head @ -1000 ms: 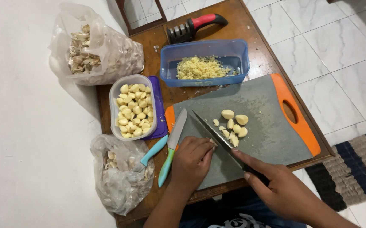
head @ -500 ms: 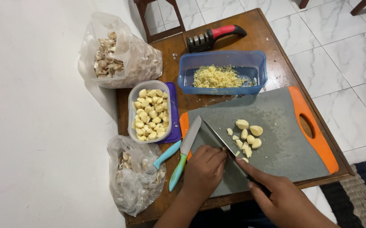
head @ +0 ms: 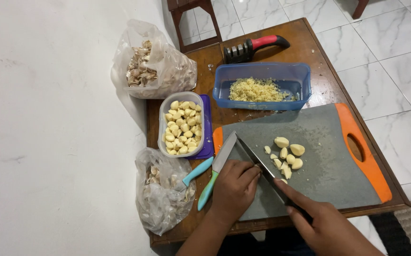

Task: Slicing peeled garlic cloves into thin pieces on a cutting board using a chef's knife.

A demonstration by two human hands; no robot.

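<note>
Dark steel runs out of the right hand [head: 326, 225], whose grip is clamped round the handle of the knife [head: 257, 163], forefinger laid along the spine. Its long axis slants across the grey cutting board [head: 328, 142], tip pointing up-left toward the board's near-left corner. The left hand [head: 234, 189] rests fingers together on the blade, holding nothing. Peeled garlic cloves [head: 288, 154] lie just right of the blade. A teal-handled knife [head: 215, 173] lies at the board's left edge on the worktop [head: 309, 42].
</note>
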